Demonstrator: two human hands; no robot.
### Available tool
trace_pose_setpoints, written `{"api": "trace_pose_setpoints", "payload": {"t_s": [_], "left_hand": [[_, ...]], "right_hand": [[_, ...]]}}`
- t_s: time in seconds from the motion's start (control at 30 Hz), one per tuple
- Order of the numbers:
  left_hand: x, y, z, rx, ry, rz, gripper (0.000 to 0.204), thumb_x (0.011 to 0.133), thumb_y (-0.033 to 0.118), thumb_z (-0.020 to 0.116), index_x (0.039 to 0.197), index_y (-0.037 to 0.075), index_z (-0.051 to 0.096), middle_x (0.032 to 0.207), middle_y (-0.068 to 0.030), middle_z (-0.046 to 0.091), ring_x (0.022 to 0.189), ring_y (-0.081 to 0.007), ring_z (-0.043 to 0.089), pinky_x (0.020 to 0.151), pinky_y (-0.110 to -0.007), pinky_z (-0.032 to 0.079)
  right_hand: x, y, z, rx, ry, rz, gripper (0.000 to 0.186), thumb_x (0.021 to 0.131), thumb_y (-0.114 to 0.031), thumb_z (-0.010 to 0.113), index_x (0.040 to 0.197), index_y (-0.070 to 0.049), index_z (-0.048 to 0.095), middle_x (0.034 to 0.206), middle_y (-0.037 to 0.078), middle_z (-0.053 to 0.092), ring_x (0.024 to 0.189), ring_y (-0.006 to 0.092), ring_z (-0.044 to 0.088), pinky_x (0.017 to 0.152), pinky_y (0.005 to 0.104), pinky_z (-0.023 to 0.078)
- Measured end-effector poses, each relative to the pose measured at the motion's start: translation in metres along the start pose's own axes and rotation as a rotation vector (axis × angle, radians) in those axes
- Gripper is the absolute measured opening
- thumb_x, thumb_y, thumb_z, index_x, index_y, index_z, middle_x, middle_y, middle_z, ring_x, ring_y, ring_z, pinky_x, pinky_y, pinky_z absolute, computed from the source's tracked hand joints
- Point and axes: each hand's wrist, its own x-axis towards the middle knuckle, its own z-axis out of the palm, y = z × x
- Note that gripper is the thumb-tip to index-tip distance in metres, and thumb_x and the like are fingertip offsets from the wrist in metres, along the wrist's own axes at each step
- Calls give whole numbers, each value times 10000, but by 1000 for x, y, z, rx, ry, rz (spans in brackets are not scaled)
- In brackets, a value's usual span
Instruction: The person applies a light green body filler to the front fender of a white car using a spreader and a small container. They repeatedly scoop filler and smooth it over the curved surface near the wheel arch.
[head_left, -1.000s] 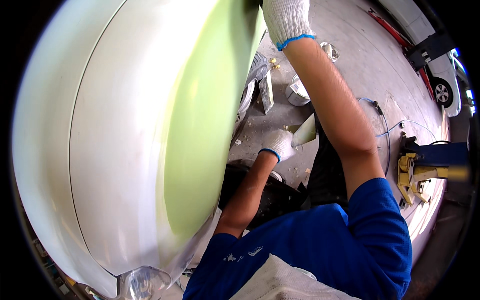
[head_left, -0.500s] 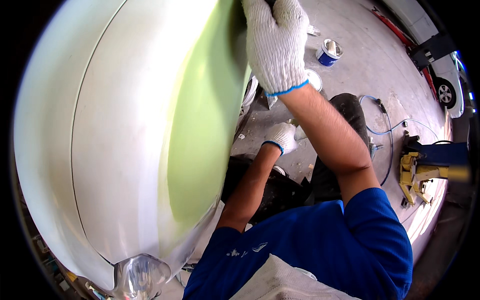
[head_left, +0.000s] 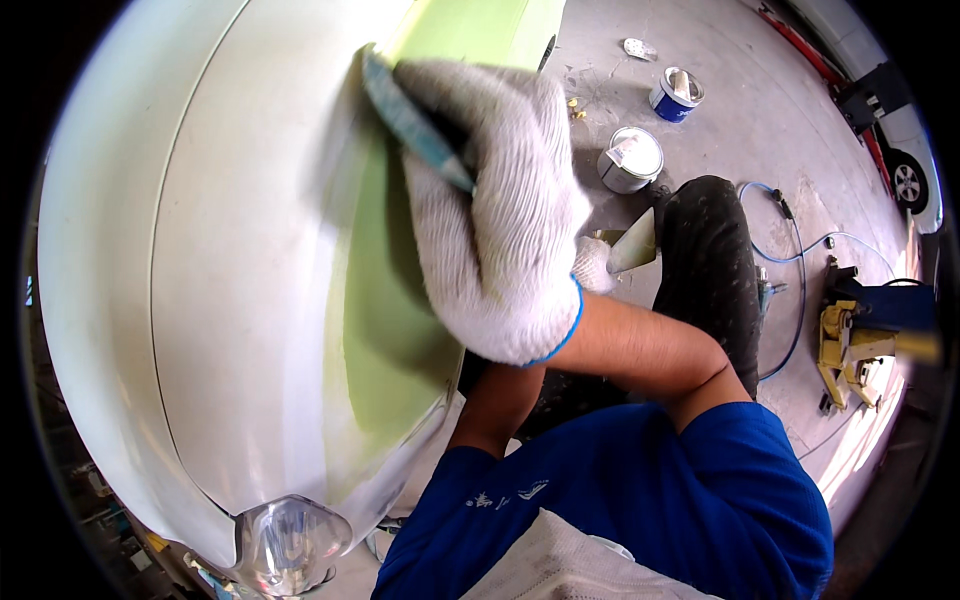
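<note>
My right hand (head_left: 500, 200), in a white knitted glove with a blue cuff, is closed around a thin teal putty spreader (head_left: 415, 125). The spreader's edge is against the white car body panel (head_left: 250, 250), at the border of its yellow-green filler patch (head_left: 385, 375). Lower down, mostly hidden behind my right wrist, is my gloved left hand (head_left: 592, 262). It grips a flat mixing plate (head_left: 635, 243) with a pale, pointed face; its fingers show only in part.
On the grey floor stand a lidded can (head_left: 630, 160) and a blue-and-white tub (head_left: 677, 95). An air hose (head_left: 803, 270) curls beside my knee (head_left: 710, 260). To the right are a yellow-and-blue jack (head_left: 850, 340) and another car's wheel (head_left: 908, 182). A headlamp (head_left: 290, 540) sits at the panel's near end.
My right hand has come nearer and leftward across the panel, tilting so the spreader shows. My left hand has shifted slightly right, and more of the plate is visible.
</note>
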Motion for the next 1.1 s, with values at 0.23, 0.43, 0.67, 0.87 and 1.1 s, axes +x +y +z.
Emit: {"api": "trace_pose_setpoints", "payload": {"t_s": [0.23, 0.43, 0.67, 0.87, 1.1], "left_hand": [[23, 9, 10, -4, 45, 52, 337, 758, 285, 705, 980, 36, 754, 1024, -253, 724, 989, -410, 704, 892, -509, 564], [8, -5, 8, 17, -17, -61, 347, 778, 294, 742, 1021, 49, 774, 1048, -232, 738, 994, -389, 722, 886, -479, 579], [12, -9, 16, 73, -30, -127, 354, 783, 289, 745, 1026, 34, 769, 1062, -233, 735, 1008, -387, 719, 893, -472, 578], [10, 14, 2, 48, 20, -164, 342, 778, 283, 725, 1007, 31, 767, 1059, -246, 728, 1010, -395, 712, 913, -480, 571], [25, 55, 8, -12, 133, -130, 308, 744, 273, 695, 927, 35, 764, 942, -247, 730, 928, -416, 714, 867, -514, 571]], "right_hand": [[-19, -19, -11, 1, -136, -55, 571, 725, -109, 693, 1264, 57, 605, 1040, 200, 645, 908, 378, 619, 808, 479, 491], [-64, -42, 9, 190, -150, -100, 531, 691, -186, 723, 1155, 68, 673, 992, 173, 659, 853, 319, 640, 720, 427, 509], [-112, -59, 3, 240, -209, -227, 416, 768, -170, 736, 1127, 37, 695, 920, 104, 649, 715, 258, 640, 629, 385, 508], [-43, -14, -59, 330, -455, -170, 434, 763, -139, 697, 1172, 3, 675, 888, 89, 654, 869, 302, 662, 743, 429, 536], [126, 222, -93, 517, 80, 592, 290, 915, -52, 665, 1190, 40, 677, 1028, 98, 722, 876, 172, 692, 800, 315, 582]]}}
